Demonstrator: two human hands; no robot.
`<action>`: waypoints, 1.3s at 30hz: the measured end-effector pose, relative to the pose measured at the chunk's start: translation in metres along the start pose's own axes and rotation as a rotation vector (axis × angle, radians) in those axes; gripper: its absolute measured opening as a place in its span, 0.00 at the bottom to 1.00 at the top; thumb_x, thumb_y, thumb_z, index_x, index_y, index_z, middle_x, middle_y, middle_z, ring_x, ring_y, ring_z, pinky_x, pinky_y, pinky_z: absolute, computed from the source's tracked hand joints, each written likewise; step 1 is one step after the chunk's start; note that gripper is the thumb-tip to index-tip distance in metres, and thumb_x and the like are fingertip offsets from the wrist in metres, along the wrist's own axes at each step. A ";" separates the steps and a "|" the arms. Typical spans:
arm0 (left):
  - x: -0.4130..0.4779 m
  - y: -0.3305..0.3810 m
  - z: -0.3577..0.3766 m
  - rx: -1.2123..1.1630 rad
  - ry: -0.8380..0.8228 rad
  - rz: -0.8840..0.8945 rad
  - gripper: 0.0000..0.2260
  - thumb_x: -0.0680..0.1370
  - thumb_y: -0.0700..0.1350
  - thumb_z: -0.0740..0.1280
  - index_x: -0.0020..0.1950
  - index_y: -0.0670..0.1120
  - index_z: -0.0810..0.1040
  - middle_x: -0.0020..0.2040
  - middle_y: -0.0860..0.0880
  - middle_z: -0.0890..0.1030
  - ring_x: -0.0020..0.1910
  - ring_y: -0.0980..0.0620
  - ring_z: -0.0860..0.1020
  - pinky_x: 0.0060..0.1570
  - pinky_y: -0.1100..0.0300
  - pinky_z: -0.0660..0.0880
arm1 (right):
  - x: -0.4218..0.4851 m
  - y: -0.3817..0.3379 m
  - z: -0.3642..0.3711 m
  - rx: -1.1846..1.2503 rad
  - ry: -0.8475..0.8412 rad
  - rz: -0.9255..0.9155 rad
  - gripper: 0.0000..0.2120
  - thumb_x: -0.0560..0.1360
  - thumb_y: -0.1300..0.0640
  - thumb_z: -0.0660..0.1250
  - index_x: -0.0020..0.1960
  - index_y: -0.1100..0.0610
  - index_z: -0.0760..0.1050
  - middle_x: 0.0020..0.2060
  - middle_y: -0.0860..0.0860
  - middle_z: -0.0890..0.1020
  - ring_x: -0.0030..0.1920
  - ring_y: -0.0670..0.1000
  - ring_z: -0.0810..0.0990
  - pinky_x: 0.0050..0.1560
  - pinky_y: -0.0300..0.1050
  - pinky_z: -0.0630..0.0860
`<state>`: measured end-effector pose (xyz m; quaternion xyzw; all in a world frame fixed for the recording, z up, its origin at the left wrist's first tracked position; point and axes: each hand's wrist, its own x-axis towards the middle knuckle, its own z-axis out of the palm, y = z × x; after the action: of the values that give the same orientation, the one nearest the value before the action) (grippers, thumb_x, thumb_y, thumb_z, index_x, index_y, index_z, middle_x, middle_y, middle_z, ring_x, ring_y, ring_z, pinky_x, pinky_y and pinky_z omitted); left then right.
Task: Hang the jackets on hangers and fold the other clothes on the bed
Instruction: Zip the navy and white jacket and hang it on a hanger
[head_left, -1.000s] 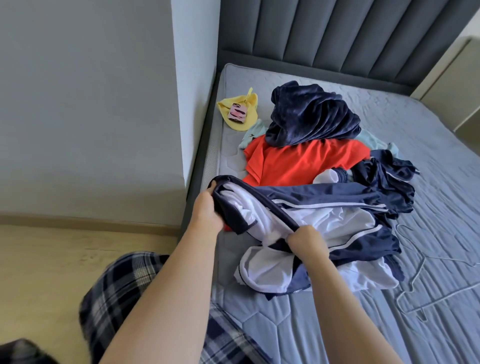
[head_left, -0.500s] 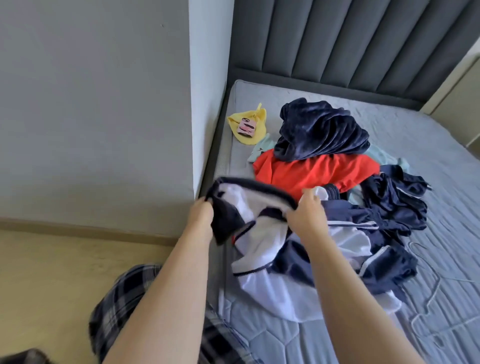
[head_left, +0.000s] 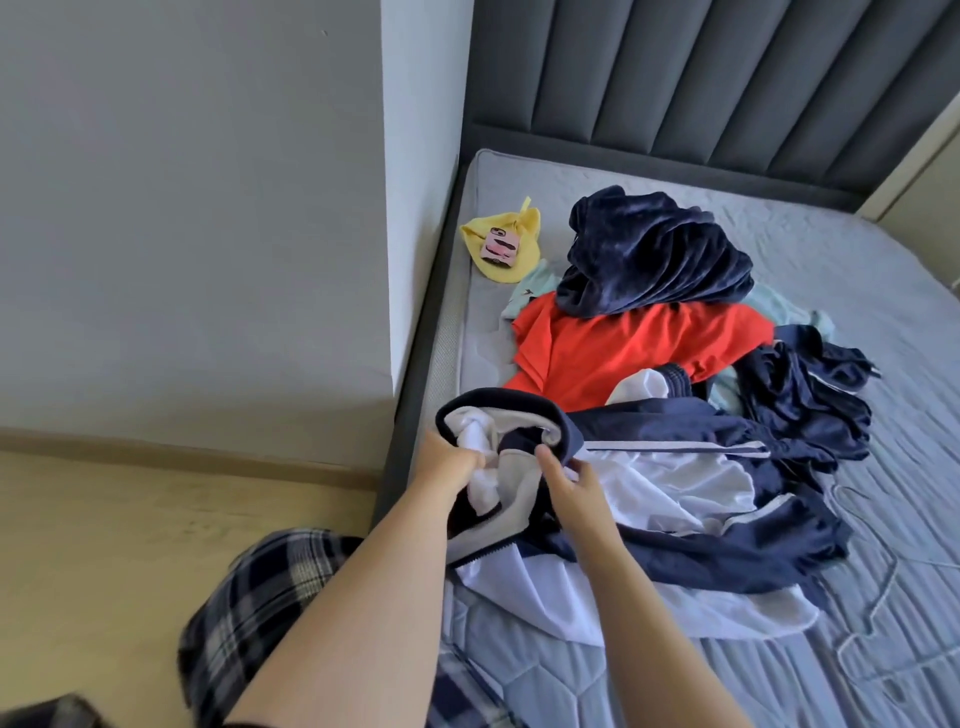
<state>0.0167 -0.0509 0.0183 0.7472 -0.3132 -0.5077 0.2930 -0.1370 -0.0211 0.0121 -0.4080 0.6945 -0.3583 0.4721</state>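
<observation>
Mid-frame, the left hand (head_left: 451, 462) grips the navy track jacket (head_left: 675, 431) by its collar; the right hand (head_left: 574, 491) seemingly pinches it too. Spread the neck open before fetching the lower-right wire hanger (head_left: 889, 569).

Both bare forearms reach forward side by side. The left hand (head_left: 451, 460) is balled into a fist, gripping the track jacket (head_left: 675, 428) at its collar. The right hand (head_left: 571, 491) lies against it, index finger and thumb spread, other fingers hidden.

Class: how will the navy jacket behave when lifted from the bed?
Probably floppy: the navy jacket lies crumpled in folds. Its shiny white lining looks slippery, so it may slide through the left hand gripping the collar.
</observation>
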 end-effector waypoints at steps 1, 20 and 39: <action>-0.001 0.002 -0.001 -0.051 -0.044 -0.002 0.35 0.72 0.46 0.73 0.75 0.45 0.61 0.65 0.43 0.74 0.61 0.43 0.74 0.56 0.53 0.72 | -0.001 -0.003 0.003 -0.024 -0.037 -0.003 0.16 0.71 0.43 0.69 0.50 0.54 0.72 0.45 0.48 0.80 0.46 0.49 0.79 0.49 0.46 0.76; -0.148 0.117 -0.164 -0.911 -0.380 0.737 0.22 0.69 0.45 0.71 0.63 0.50 0.76 0.53 0.42 0.82 0.49 0.45 0.82 0.47 0.53 0.79 | -0.119 -0.284 0.031 -0.040 -0.284 -0.752 0.07 0.76 0.62 0.61 0.41 0.55 0.75 0.36 0.51 0.79 0.39 0.50 0.77 0.43 0.45 0.75; -0.334 0.151 -0.436 0.708 1.216 0.426 0.06 0.76 0.50 0.66 0.46 0.48 0.76 0.42 0.48 0.77 0.40 0.46 0.75 0.37 0.58 0.69 | -0.245 -0.434 0.116 -0.851 0.132 -1.260 0.09 0.76 0.57 0.59 0.37 0.56 0.66 0.31 0.50 0.70 0.31 0.53 0.70 0.27 0.41 0.61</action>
<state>0.3061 0.1614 0.4608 0.8696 -0.3791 0.1960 0.2484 0.1264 0.0091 0.4501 -0.8516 0.4356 -0.2851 -0.0618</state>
